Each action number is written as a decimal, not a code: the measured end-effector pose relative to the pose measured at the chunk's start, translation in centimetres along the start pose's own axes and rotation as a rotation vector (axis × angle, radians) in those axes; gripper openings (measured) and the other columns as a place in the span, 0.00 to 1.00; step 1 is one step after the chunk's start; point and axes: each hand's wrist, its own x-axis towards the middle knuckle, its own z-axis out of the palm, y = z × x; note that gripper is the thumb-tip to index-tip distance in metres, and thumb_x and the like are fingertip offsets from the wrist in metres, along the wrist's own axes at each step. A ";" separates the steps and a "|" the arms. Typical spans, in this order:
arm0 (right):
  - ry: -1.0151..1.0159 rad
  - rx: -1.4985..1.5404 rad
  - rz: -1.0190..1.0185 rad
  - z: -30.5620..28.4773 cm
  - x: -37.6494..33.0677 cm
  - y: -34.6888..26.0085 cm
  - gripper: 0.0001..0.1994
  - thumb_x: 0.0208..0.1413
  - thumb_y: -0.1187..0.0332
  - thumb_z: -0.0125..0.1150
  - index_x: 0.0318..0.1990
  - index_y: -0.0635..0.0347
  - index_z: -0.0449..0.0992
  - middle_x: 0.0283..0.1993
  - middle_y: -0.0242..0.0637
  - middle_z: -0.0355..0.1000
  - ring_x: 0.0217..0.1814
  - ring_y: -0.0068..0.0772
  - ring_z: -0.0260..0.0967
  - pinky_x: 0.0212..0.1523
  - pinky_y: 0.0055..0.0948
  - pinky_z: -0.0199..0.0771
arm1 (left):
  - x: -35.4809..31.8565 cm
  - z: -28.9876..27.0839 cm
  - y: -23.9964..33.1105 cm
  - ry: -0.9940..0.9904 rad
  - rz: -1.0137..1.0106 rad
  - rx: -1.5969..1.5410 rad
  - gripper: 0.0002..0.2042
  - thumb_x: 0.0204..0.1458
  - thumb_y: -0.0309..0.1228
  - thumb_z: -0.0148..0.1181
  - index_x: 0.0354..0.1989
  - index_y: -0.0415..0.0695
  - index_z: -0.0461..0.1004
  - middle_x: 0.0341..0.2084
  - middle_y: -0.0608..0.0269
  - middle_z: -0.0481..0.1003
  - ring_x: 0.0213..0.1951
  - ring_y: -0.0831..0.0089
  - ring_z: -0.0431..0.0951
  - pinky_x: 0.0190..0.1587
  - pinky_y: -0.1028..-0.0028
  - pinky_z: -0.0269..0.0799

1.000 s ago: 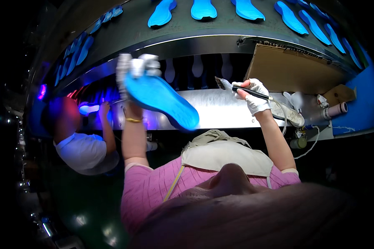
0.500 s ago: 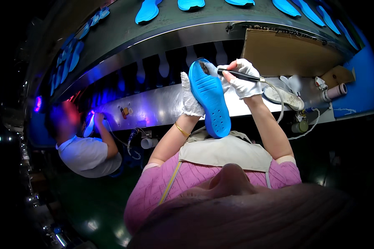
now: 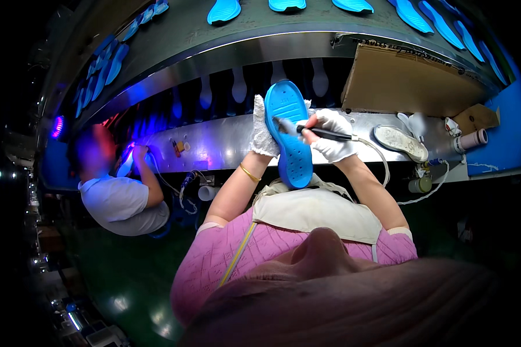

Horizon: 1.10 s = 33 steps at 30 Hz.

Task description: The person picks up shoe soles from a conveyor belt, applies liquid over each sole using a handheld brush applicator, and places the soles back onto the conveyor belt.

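Left hand (image 3: pixel 264 132), gloved, is clamped on a blue shoe sole (image 3: pixel 289 134) held upright over the metal worktop (image 3: pixel 226 144). Right hand (image 3: pixel 331 136), at the sole's 3 o'clock, grips a pen-like tool (image 3: pixel 317 132), tip touching the sole. A grey sole (image 3: pixel 400 143) lies further out at 3 o'clock.

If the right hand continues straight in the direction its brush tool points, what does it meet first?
The right hand aims its brush tool leftward; the tip seems already against the blue sole, held by the left hand.
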 end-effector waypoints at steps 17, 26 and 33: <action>-0.024 0.111 0.235 -1.6 -2.7 -0.9 0.03 0.49 0.79 0.60 0.30 0.64 0.72 0.30 0.40 0.73 0.28 0.23 0.72 0.31 0.20 0.74 | -3.0 -1.0 -1.5 0.009 -0.119 0.172 0.47 0.43 0.71 0.37 0.57 0.38 0.59 0.44 0.53 0.72 0.44 0.63 0.74 0.46 0.66 0.74; -0.073 0.104 0.372 0.0 -1.6 -2.9 0.04 0.46 0.78 0.64 0.30 0.63 0.76 0.31 0.36 0.75 0.30 0.20 0.71 0.33 0.21 0.73 | 0.0 0.4 -0.2 -0.238 0.116 -0.180 0.54 0.31 0.77 0.41 0.58 0.40 0.58 0.48 0.51 0.69 0.46 0.58 0.72 0.56 0.57 0.66; -0.074 -0.011 0.214 0.4 -2.4 -2.4 0.04 0.45 0.79 0.64 0.28 0.63 0.74 0.29 0.37 0.74 0.31 0.26 0.73 0.30 0.21 0.72 | 1.5 0.4 1.0 -0.525 0.209 -0.289 0.56 0.26 0.73 0.54 0.58 0.35 0.58 0.51 0.53 0.67 0.48 0.62 0.71 0.63 0.59 0.57</action>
